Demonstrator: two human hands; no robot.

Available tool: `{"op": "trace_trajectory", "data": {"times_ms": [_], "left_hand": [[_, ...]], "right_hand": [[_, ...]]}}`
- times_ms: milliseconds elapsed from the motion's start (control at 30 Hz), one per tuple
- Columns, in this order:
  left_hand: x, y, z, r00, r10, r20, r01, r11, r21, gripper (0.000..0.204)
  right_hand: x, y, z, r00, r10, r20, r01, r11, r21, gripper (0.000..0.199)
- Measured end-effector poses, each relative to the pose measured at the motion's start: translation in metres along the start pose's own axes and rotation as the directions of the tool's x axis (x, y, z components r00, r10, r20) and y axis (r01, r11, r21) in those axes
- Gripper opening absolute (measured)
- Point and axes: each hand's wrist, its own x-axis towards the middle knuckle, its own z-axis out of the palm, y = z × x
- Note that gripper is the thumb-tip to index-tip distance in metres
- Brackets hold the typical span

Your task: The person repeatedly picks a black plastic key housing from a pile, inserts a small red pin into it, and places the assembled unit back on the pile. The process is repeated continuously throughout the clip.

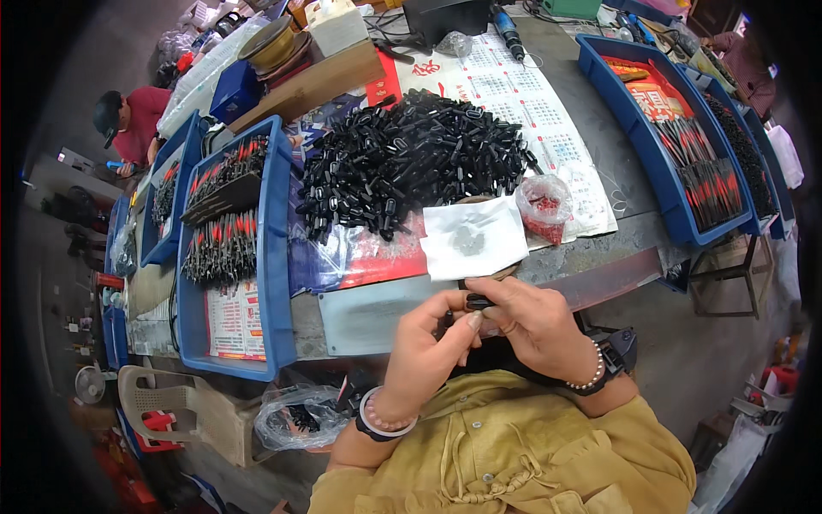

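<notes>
Both hands meet just below the workbench's front edge. My left hand [428, 347] and my right hand [533, 321] pinch one small black plastic piece [478, 301] between their fingertips. Just beyond the hands lies a white paper sheet [473, 238] with a grey smudge. Behind it spreads a big heap of black plastic pieces [411, 163]. A small clear bag of red bits [543, 208] sits right of the paper.
A blue tray [276, 257] at left holds rows of black-and-red parts; another blue tray [638, 128] at right holds similar rows. Calendar sheets [531, 103] cover the bench. A person in red [137, 120] works far left. A plastic bag [295, 415] lies below the bench.
</notes>
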Motion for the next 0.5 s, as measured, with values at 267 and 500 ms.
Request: {"op": "trace_trajectory", "data": {"times_ms": [267, 500], "left_hand": [[0.007, -0.006, -0.006, 0.999, 0.03, 0.037, -0.034, 0.993, 0.115, 0.021], [0.005, -0.006, -0.005, 0.982, 0.11, 0.155, -0.152, 0.945, 0.289, 0.022]], "right_hand": [[-0.003, -0.007, -0.015, 0.969, 0.095, 0.227, -0.096, 0.995, -0.006, 0.034], [-0.003, -0.004, -0.024, 0.888, 0.328, 0.323, -0.398, 0.899, 0.184, 0.025]]}}
